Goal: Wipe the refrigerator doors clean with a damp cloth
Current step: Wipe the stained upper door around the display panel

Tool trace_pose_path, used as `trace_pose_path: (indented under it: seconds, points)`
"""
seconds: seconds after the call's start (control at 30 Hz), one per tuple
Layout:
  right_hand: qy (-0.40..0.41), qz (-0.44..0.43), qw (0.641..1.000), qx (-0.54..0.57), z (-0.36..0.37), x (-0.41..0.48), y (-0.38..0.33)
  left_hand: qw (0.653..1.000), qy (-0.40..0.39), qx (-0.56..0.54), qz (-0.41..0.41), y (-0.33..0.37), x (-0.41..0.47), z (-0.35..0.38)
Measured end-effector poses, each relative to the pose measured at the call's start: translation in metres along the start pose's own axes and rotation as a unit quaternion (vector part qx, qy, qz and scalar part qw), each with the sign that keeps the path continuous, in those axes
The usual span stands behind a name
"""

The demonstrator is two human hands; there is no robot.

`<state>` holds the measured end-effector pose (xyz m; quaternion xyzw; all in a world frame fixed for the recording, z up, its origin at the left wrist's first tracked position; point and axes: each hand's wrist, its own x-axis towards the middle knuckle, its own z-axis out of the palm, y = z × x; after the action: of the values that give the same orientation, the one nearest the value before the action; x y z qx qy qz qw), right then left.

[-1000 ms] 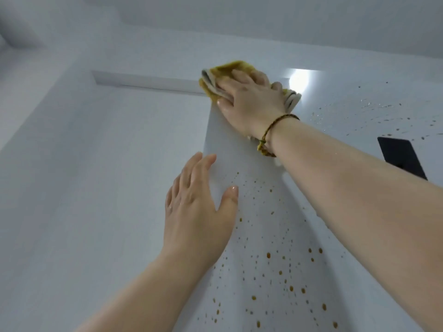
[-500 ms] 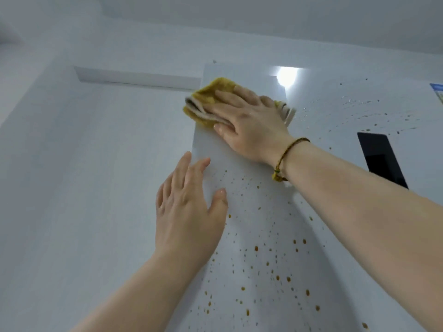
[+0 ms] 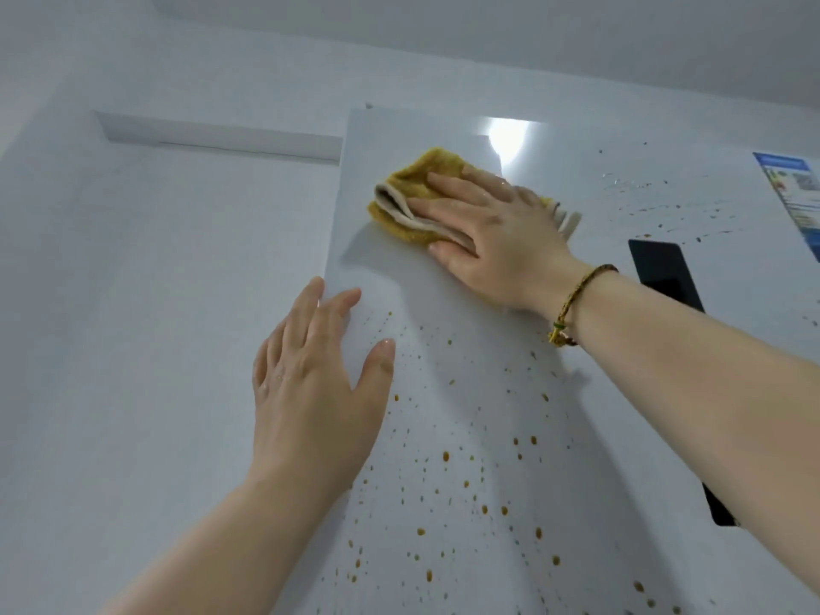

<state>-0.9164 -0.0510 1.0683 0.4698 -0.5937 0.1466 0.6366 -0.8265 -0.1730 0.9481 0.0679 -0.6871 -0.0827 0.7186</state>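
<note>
Yellow folded terry cloth [image 3: 412,188] is lying under the right hand [image 3: 497,233], its straight fingers pressing it onto the glossy white refrigerator door [image 3: 443,357]. Left hand [image 3: 310,383] is resting flat on the door, fingers extended, holding nothing.

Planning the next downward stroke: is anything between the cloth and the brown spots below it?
Nothing visible straight below the cloth: bare door leads to the spots. The left hand lies flat on the door's left edge, blocking only that strip.
</note>
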Motion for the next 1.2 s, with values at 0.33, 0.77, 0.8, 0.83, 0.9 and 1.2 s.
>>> trace_pose_path:
  seconds: [0.33, 0.77, 0.8, 0.83, 0.9, 1.2]
  points:
    - [0.037, 0.252, 0.967, 0.013, -0.029, -0.013, 0.128, 0.99, 0.053, 0.102, 0.084, 0.038, -0.006, 0.022]
    - [0.025, 0.109, 0.994, 0.007, -0.044, -0.046, 0.215, 0.964, -0.051, 0.254, 0.053, 0.131, -0.016, 0.111]
    - [0.04, 0.157, 0.987, 0.011, -0.046, -0.048, 0.226, 0.963, -0.048, 0.26, 0.049, 0.132, -0.017, 0.112]
    - [0.054, 0.198, 0.979, 0.017, -0.047, -0.048, 0.234, 0.962, -0.042, 0.266, 0.048, 0.133, -0.018, 0.113]
    - [0.064, 0.253, 0.965, 0.026, -0.046, -0.041, 0.235, 0.963, -0.038, 0.264, 0.037, 0.135, -0.019, 0.115]
    - [0.022, -0.017, 0.999, 0.037, -0.036, -0.048, 0.196, 0.971, -0.047, 0.234, -0.001, 0.143, -0.019, 0.117]
